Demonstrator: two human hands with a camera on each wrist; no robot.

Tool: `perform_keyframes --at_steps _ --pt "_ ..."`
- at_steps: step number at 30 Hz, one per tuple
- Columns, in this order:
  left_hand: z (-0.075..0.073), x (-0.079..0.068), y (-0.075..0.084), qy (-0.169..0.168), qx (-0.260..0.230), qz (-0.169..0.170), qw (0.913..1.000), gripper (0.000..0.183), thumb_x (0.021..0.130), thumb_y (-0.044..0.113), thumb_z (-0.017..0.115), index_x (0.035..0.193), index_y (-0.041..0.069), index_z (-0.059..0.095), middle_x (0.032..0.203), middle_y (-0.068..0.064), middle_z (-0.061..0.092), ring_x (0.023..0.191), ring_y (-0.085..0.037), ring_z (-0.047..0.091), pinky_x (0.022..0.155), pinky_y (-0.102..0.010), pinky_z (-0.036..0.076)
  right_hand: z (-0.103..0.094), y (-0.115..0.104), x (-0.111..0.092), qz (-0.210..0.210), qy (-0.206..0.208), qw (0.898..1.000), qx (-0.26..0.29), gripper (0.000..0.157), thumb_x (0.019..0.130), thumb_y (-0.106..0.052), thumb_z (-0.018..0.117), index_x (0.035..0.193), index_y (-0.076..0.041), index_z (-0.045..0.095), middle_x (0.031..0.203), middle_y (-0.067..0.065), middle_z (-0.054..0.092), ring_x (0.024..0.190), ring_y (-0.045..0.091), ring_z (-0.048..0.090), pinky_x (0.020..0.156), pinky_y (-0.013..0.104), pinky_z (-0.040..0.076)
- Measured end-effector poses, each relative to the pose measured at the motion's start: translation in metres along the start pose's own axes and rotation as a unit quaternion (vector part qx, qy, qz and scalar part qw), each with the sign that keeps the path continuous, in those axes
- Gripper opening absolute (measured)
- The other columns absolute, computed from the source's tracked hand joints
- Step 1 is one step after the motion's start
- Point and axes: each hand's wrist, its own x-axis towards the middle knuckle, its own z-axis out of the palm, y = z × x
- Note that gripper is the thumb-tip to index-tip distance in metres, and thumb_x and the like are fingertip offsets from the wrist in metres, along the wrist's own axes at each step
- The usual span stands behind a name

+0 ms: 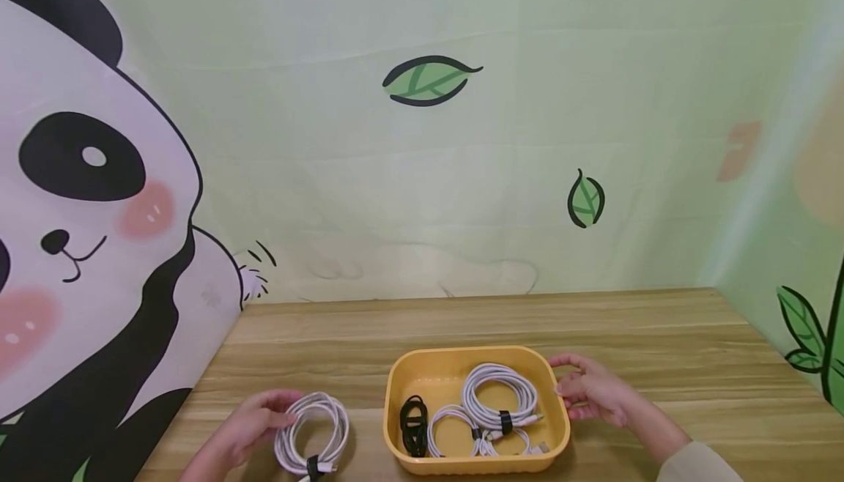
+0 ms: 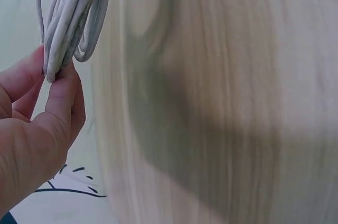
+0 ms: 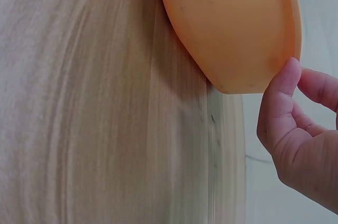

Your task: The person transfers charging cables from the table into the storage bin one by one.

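Note:
At the lower left of the head view, my left hand (image 1: 253, 423) pinches a coil of white cable (image 1: 283, 449) bound with a black strap. The left wrist view shows the thumb and fingertips at the lower end of the looped white strands (image 2: 76, 18), over the tabletop. On the other side, my right hand (image 1: 593, 392) holds the right edge of a yellow plastic bin (image 1: 389, 416); in the right wrist view its digits are bent at the rim. Inside the bin lie a large white cable coil (image 1: 471, 401), a smaller white one (image 1: 431, 434) and a black cable bundle (image 1: 414, 427).
The bin and coil are over a wood-grain table (image 1: 316, 335). A pale green backdrop (image 1: 297, 138) with a printed panda and leaves rises behind the table's far edge and along its sides.

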Motion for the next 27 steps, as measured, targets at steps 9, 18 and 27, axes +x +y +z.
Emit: perform_keyframes --at_steps 9,18,27 --pt "0.004 0.002 0.010 0.013 -0.013 0.009 0.9998 0.052 0.077 0.002 0.059 0.120 -0.017 0.037 0.089 0.003 0.054 0.079 -0.009 0.053 0.069 -0.021 0.049 0.000 0.000 0.000 0.001 0.001 1.000 0.001 0.062 0.080 -0.006 0.056 0.131 0.002 0.021 0.075 0.003 0.055 0.058 0.009 0.054 0.053 0.022 0.049" --pt "0.008 0.006 0.018 0.035 -0.022 0.008 0.9991 0.051 0.078 0.000 0.058 0.121 -0.016 0.037 0.089 0.003 0.054 0.078 -0.008 0.054 0.067 -0.021 0.049 0.001 -0.001 -0.001 0.003 0.005 1.000 -0.001 0.062 0.080 -0.006 0.056 0.131 0.002 0.021 0.076 0.003 0.055 0.058 0.009 0.054 0.053 0.021 0.049" --pt "0.012 0.012 0.024 0.055 -0.034 0.008 0.9979 0.039 0.077 0.002 0.059 0.114 -0.007 0.051 0.087 0.003 0.053 0.076 -0.009 0.053 0.066 -0.022 0.049 0.001 0.000 0.000 0.003 0.006 1.000 0.002 0.061 0.081 -0.006 0.055 0.131 0.001 0.022 0.078 0.003 0.055 0.059 0.009 0.054 0.054 0.022 0.050"
